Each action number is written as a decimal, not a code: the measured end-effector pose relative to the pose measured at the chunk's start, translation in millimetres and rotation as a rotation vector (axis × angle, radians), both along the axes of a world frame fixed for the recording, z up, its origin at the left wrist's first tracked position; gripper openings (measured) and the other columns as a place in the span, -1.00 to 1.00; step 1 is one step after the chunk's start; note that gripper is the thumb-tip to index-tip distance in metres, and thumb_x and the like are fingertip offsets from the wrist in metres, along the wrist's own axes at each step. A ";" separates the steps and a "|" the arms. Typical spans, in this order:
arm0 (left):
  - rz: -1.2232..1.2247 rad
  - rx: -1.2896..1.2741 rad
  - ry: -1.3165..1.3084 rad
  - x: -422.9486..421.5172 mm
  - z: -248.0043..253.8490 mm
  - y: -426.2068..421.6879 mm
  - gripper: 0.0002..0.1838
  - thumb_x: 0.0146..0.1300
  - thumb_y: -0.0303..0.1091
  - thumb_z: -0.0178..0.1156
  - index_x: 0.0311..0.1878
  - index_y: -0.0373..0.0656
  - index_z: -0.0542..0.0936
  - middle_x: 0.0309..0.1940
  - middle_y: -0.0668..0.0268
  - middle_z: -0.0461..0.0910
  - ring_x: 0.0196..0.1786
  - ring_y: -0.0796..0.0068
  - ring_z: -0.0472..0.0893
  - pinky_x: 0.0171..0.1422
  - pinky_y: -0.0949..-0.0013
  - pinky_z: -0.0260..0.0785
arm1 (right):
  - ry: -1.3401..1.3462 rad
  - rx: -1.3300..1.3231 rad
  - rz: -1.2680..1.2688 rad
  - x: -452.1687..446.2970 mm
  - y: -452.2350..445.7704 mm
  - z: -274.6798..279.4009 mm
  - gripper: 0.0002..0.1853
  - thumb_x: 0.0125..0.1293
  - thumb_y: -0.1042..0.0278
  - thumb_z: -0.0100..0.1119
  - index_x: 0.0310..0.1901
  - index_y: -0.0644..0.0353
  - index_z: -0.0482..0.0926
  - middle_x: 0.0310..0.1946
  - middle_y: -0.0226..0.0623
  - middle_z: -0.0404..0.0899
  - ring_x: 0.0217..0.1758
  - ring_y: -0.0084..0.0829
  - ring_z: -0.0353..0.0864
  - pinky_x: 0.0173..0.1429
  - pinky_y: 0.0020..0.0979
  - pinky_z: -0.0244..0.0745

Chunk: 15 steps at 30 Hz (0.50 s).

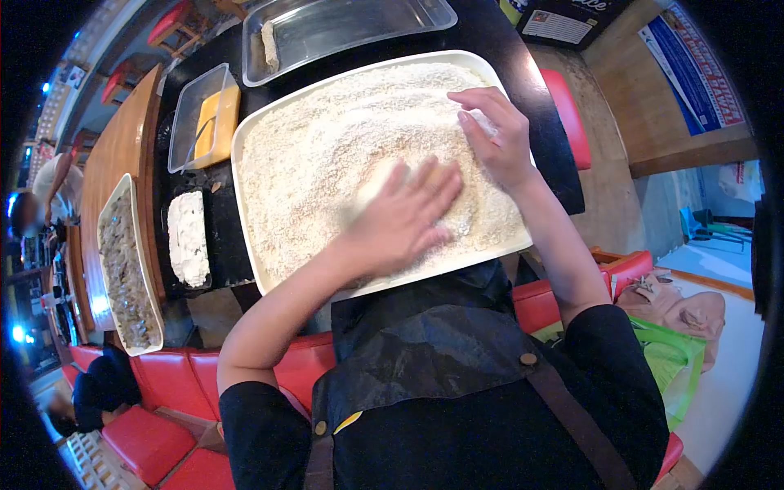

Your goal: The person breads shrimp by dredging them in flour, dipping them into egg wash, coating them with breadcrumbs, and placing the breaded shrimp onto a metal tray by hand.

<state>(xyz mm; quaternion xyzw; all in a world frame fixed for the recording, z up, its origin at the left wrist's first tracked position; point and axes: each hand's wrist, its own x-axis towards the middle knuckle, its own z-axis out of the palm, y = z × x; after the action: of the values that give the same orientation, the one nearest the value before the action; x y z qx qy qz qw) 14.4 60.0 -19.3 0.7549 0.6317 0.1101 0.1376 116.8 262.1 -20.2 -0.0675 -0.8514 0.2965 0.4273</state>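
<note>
A large white tray (238, 175) holds a broad heap of pale crumbs (302, 155). Over the crumbs near the tray's front edge is my left hand (400, 216), blurred by motion, its fingers spread and nothing visible in it. At the tray's right side my right hand (498, 135) rests on the crumbs with its fingers bent and apart, and no object shows in it. Whether something lies under the left palm cannot be seen.
Behind stands a clear tray (351, 41) with one breaded stick (269, 46). To the left are a container of yellow liquid (219, 122), a container of white powder (189, 237) and a long tray of grey-brown pieces (126, 269). Two people are far left.
</note>
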 end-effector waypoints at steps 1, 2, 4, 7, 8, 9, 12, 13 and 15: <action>0.017 0.038 0.005 -0.7 -1.8 0.4 -0.25 0.51 0.13 -0.31 0.58 -0.17 -0.02 0.61 0.14 -0.12 0.64 0.05 -0.14 0.64 -0.16 -0.39 | 0.002 -0.003 0.003 0.0 -0.1 0.1 -0.72 0.20 0.52 0.23 -0.04 0.19 0.69 -0.16 -0.16 0.66 -0.12 -0.27 0.65 0.03 -0.34 0.57; 0.034 0.076 0.011 -3.6 -4.9 0.7 -0.25 0.52 0.14 -0.33 0.57 -0.18 0.01 0.60 0.12 -0.07 0.63 0.05 -0.10 0.64 -0.15 -0.34 | 0.004 -0.006 0.006 0.2 -0.3 0.1 -0.72 0.20 0.52 0.23 -0.04 0.19 0.69 -0.16 -0.16 0.66 -0.12 -0.26 0.65 0.03 -0.34 0.57; 0.122 0.131 0.195 -19.4 -7.6 3.8 -0.27 0.53 0.13 -0.37 0.57 -0.18 0.03 0.59 0.08 -0.05 0.63 0.05 -0.08 0.64 -0.13 -0.33 | 0.002 0.014 0.001 0.3 0.3 -0.3 -0.72 0.19 0.52 0.24 -0.04 0.19 0.69 -0.16 -0.16 0.65 -0.12 -0.26 0.66 0.03 -0.34 0.57; 0.301 0.198 0.263 -53.9 6.3 2.2 -0.31 0.55 0.08 -0.41 0.57 -0.14 0.03 0.60 0.13 -0.08 0.64 0.05 -0.12 0.65 -0.12 -0.41 | -0.031 -0.018 0.005 0.9 -0.5 1.9 -0.75 0.23 0.51 0.21 -0.04 0.23 0.68 -0.14 -0.16 0.67 -0.08 -0.29 0.65 0.07 -0.35 0.54; 0.297 0.169 0.279 -54.9 4.7 3.2 -0.29 0.53 0.10 -0.36 0.58 -0.13 0.01 0.61 0.16 -0.10 0.64 0.05 -0.15 0.64 -0.14 -0.43 | -0.048 -0.040 0.009 1.3 -1.7 2.3 -0.75 0.26 0.51 0.19 -0.04 0.26 0.68 -0.13 -0.16 0.68 -0.07 -0.30 0.65 0.09 -0.35 0.52; 0.295 0.142 0.295 -54.9 1.2 3.6 -0.28 0.52 0.12 -0.32 0.59 -0.11 -0.01 0.62 0.18 -0.12 0.64 0.05 -0.19 0.64 -0.15 -0.45 | -0.047 -0.036 0.002 1.2 -2.6 2.1 -0.75 0.25 0.51 0.19 -0.04 0.26 0.68 -0.14 -0.16 0.68 -0.08 -0.30 0.65 0.08 -0.35 0.52; 0.196 0.120 0.317 -33.0 -8.2 3.7 -0.24 0.50 0.15 -0.28 0.59 -0.11 -0.03 0.62 0.19 -0.13 0.65 0.05 -0.21 0.64 -0.17 -0.46 | -0.040 -0.019 -0.010 0.2 -2.4 2.4 -0.76 0.26 0.50 0.19 -0.04 0.26 0.68 -0.15 -0.16 0.68 -0.10 -0.30 0.65 0.07 -0.36 0.52; 0.145 0.121 0.319 -17.9 -7.8 3.2 -0.24 0.50 0.16 -0.29 0.59 -0.11 -0.03 0.62 0.18 -0.13 0.65 0.05 -0.20 0.64 -0.17 -0.45 | -0.037 -0.016 -0.012 0.2 -2.3 1.8 -0.76 0.26 0.50 0.19 -0.05 0.25 0.68 -0.15 -0.16 0.68 -0.10 -0.30 0.65 0.07 -0.36 0.52; 0.009 0.019 0.017 2.5 -3.5 0.1 -0.21 0.49 0.18 -0.29 0.59 -0.16 -0.06 0.61 0.14 -0.10 0.64 0.04 -0.15 0.64 -0.15 -0.43 | -0.037 -0.012 -0.011 0.3 -2.4 1.0 -0.75 0.25 0.50 0.20 -0.05 0.25 0.68 -0.16 -0.15 0.68 -0.10 -0.29 0.65 0.07 -0.36 0.53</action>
<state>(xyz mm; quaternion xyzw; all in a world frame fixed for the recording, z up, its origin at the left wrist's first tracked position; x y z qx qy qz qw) 17.0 60.1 -22.8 0.7542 0.6353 0.1103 0.1244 117.1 259.7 -19.2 -0.0803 -0.8570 0.2978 0.4129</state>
